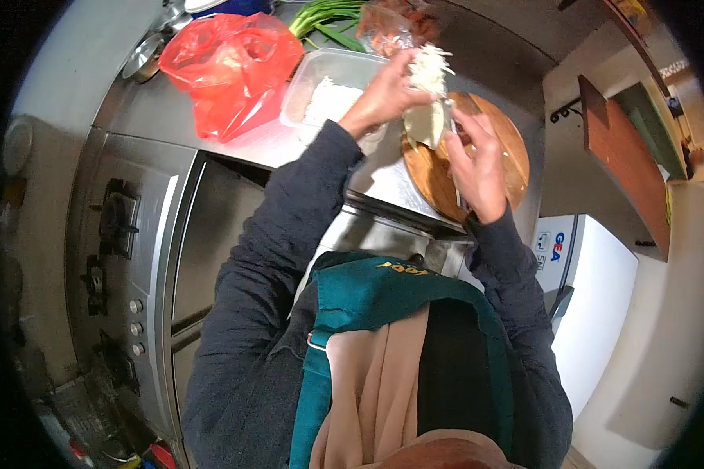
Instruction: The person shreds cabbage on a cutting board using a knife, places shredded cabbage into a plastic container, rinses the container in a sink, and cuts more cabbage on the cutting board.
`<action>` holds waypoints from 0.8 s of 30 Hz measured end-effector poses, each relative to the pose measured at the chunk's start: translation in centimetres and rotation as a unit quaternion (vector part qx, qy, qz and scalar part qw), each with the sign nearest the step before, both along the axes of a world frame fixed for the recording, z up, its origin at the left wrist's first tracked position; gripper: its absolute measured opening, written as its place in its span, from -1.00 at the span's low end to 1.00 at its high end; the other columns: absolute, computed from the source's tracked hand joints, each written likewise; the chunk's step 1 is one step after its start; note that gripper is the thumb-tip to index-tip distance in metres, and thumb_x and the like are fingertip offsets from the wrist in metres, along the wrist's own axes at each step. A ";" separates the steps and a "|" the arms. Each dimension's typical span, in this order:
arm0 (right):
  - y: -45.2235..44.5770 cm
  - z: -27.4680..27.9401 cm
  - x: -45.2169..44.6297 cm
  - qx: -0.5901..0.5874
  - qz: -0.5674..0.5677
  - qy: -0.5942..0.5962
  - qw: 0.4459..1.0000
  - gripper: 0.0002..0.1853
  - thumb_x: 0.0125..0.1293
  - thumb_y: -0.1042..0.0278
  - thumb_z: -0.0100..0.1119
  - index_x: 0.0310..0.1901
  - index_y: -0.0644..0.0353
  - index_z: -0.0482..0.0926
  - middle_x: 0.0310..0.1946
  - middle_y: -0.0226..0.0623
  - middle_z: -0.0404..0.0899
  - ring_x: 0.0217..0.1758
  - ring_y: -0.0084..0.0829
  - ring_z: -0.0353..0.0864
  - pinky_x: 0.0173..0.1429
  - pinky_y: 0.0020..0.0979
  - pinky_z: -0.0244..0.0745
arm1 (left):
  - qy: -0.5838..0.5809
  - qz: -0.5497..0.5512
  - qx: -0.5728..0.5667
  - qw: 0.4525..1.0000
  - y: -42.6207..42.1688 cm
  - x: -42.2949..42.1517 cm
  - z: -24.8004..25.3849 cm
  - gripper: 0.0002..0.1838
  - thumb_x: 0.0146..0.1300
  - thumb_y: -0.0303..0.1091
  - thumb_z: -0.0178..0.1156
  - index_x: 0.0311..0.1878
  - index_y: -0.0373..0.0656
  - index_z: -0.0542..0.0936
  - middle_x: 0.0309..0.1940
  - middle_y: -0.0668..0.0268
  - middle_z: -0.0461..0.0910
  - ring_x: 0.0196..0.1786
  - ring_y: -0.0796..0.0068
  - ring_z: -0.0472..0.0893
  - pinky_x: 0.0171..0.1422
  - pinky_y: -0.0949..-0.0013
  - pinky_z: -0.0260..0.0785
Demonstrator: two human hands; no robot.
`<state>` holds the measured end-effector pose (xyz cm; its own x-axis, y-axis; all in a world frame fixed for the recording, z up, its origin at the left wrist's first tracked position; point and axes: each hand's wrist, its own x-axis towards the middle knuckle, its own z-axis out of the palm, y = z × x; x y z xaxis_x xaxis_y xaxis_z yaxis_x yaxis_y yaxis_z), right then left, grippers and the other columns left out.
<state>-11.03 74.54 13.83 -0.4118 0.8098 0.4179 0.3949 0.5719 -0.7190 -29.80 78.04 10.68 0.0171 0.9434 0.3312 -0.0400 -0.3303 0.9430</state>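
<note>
Your left hand (391, 90) grasps thin white shreds (429, 69), probably light, soft, best cupped underneath; your right hand (481, 168) grips an apparent metal knife (448, 117).

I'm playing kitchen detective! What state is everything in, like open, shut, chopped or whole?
Red bag: crumpled, upright
Plastic box: lid off, white food inside
Spring onions: long, uncut-looking
White food shreds: cut thin, piled up
Left hand: holding up the shreds
Right hand: fingers curled, over the board
Wooden board: lying flat
Stove: no flame showing
Fridge: seems shut
</note>
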 end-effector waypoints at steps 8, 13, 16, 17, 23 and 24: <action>1.1 -4.1 -8.9 0.045 0.054 -0.258 0.964 -0.78 0.10 0.49 0.10 -0.20 0.38 0.51 -0.25 0.09 0.41 -0.24 0.05 0.57 -0.13 -0.11 0.53 | 0.493 0.097 -0.145 0.852 -1.8 -12.8 -3.6 -0.39 0.10 -0.53 0.13 0.29 -0.26 0.30 0.04 -0.03 0.53 0.02 0.21 0.58 0.04 0.29 0.44; -0.3 -2.0 -9.4 0.157 0.048 -0.202 0.965 -0.76 0.07 0.49 0.15 -0.19 0.36 0.49 -0.22 0.04 0.39 -0.26 -0.02 0.59 -0.19 -0.15 0.56 | 0.554 0.192 -0.071 0.807 -1.9 -13.2 -2.2 -0.64 0.07 -0.49 0.10 -0.01 -0.18 0.59 -0.30 0.00 0.64 -0.18 0.07 0.64 -0.09 0.15 0.47; 0.9 -4.0 -9.8 0.169 0.062 -0.285 0.942 -0.79 0.09 0.47 0.12 -0.23 0.34 0.47 -0.23 0.03 0.40 -0.27 -0.04 0.59 -0.22 -0.14 0.55 | 0.575 0.251 -0.021 0.778 -2.2 -12.9 -2.0 -0.70 0.06 -0.43 0.17 -0.09 -0.10 0.62 -0.36 0.09 0.65 -0.24 0.10 0.64 -0.17 0.13 0.46; 0.9 -4.3 -9.6 0.149 0.062 -0.245 0.956 -0.81 0.09 0.47 0.12 -0.25 0.34 0.47 -0.23 0.04 0.40 -0.27 -0.03 0.58 -0.23 -0.13 0.55 | 0.577 0.264 0.004 0.773 -2.3 -12.9 -2.2 -0.75 0.04 -0.37 0.22 -0.15 -0.06 0.63 -0.42 0.17 0.65 -0.26 0.15 0.65 -0.21 0.12 0.45; 3.0 -4.6 -6.5 0.024 0.078 -0.049 0.995 -0.76 0.12 0.43 0.10 -0.16 0.29 0.54 -0.29 0.04 0.44 -0.26 -0.01 0.54 -0.12 -0.11 0.45 | 0.685 0.176 -0.136 0.694 -3.7 -11.2 1.2 -0.68 -0.02 -0.26 0.29 -0.14 -0.09 0.61 -0.14 0.17 0.62 -0.05 0.13 0.60 -0.02 0.12 0.45; 3.4 -4.6 -5.1 -0.037 0.104 0.001 0.994 -0.73 0.12 0.43 0.10 -0.12 0.28 0.56 -0.31 0.01 0.45 -0.26 -0.04 0.52 -0.10 -0.15 0.43 | 0.650 0.175 -0.124 0.729 -3.6 -10.9 1.6 -0.68 0.00 -0.29 0.27 -0.13 -0.13 0.61 -0.12 0.16 0.61 -0.08 0.13 0.60 -0.03 0.14 0.45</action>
<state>-16.13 77.94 9.22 -0.5723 0.7361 0.3615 0.2732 0.5867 -0.7623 -40.72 74.40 12.26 -0.0917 0.9935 0.0674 0.9865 0.0815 0.1419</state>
